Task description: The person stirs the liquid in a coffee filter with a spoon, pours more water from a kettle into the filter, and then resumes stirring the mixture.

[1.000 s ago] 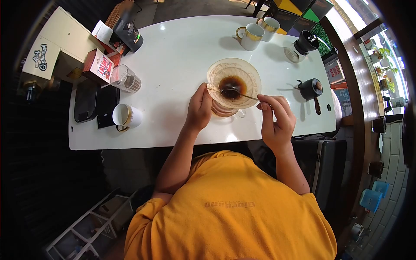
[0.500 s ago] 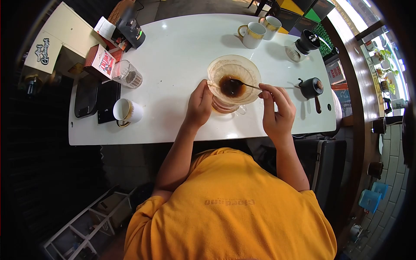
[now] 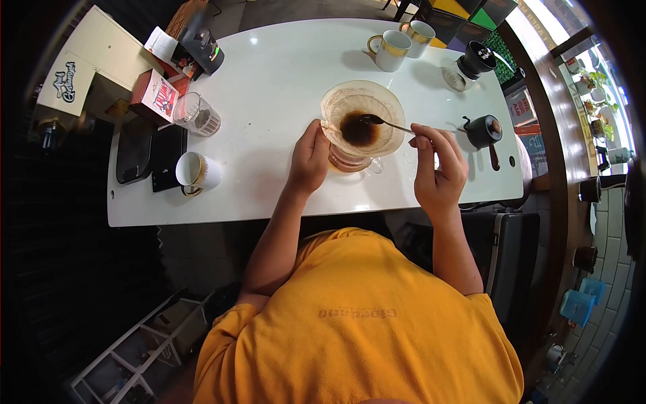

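Near the middle of the white oval tabletop (image 3: 269, 87) stands a clear glass pour-over dripper with a stained paper filter (image 3: 363, 120), seated on a glass server. The left hand (image 3: 309, 160) rests against the dripper's near-left side, fingers curled loosely round its wall to steady it. The right hand (image 3: 439, 168) pinches the handle end of a thin metal spoon (image 3: 390, 124) between thumb and fingers, closed on it; the bowl of the spoon sits at the right edge of the dark wet coffee grounds (image 3: 357, 128) in the filter.

Judging by this, the step in hand is stirring or scraping the grounds in the filter. The next move seems to call for a light touch with the spoon, so the paper is not torn, and a firm left hand, so the dripper does not tip off the server.

Just right of the right hand stands a small black gooseneck kettle (image 3: 484, 132), near enough to be knocked by the wrist. Further back are two white mugs with gold rims (image 3: 392, 50) and a black hand grinder (image 3: 476, 59). To the left lie a white cup on its side (image 3: 198, 172), a ribbed glass tumbler (image 3: 196, 114), a red and white carton (image 3: 155, 95) and a black scale (image 3: 134, 152), all well apart from the hands
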